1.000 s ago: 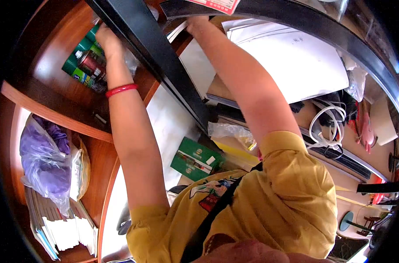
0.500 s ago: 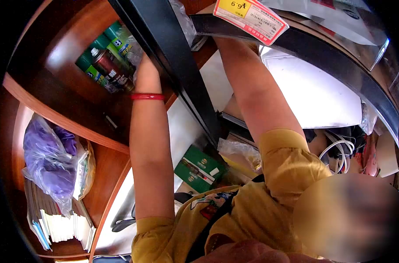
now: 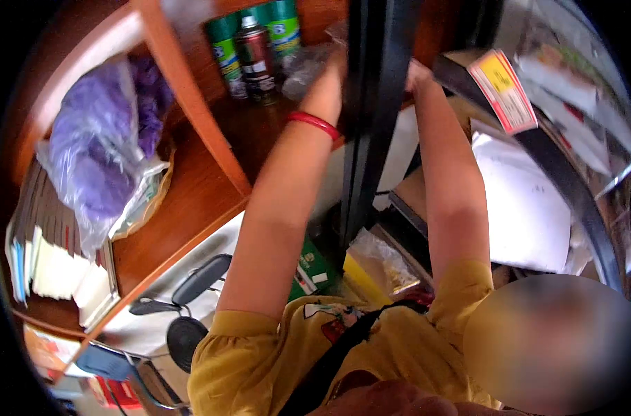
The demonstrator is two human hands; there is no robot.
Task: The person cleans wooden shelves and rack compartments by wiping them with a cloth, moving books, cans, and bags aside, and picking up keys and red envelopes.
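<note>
My left hand [image 3: 338,64], below which a red bangle [image 3: 314,125] circles the wrist, reaches into the wooden shelf. Crumpled clear plastic [image 3: 308,69] lies beside it, and the black upright post [image 3: 371,118] hides its fingers. On the post's other side is my right hand [image 3: 418,73], close to the end of a dark shelf edge [image 3: 457,69]. Its fingers are mostly out of sight behind the post, so whether it grips anything does not show. Left of my left hand stand a dark red spray can [image 3: 258,59] and several green cans [image 3: 285,31].
A purple item in a clear bag [image 3: 97,139] rests above a row of books [image 3: 58,260] at left. A red-and-yellow price tag [image 3: 502,90] hangs on the dark shelf edge. Below are a green box [image 3: 310,274] and a black chair [image 3: 197,281]; a white panel [image 3: 523,208] is at right.
The view has turned, so the shelves and post now look more upright. Both hands appear nearer each other, on either side of the post. More of the chair shows at lower left.
</note>
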